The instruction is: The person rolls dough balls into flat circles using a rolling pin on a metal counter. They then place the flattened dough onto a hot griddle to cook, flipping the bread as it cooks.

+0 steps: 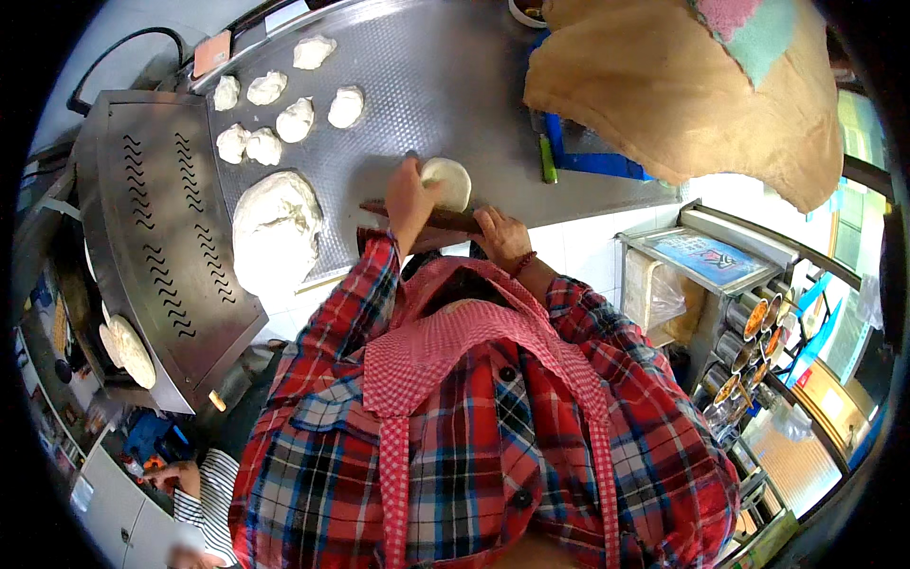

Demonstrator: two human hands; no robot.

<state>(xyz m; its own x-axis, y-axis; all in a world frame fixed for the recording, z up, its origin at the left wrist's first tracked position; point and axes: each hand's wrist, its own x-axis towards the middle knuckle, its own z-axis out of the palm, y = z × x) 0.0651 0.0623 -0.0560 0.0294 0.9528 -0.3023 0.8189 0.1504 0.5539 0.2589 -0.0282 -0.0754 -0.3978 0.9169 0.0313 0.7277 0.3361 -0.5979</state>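
A flat round of dough (455,178) lies near the front edge of the metal worktop (498,135). My left hand (410,203) is at its left side, fingers curled and the thumb side against the dough. A small dark tip shows above those fingers; what it belongs to is hidden. Along the worktop's front edge runs a brown wooden bar (455,220), partly behind my left wrist. The fingers of my right hand (505,233) bend over the bar's right end, just below the dough. Left of my hands sits a large mass of dough (277,231).
Several small dough lumps (295,119) are spread at the upper left. A vented metal appliance (156,227) stands left, flatbreads (131,352) beside it. Brown cloth (682,99) overhangs a blue crate (604,163) near a green-handled tool (547,160). Another person's striped sleeve (213,491) shows lower left.
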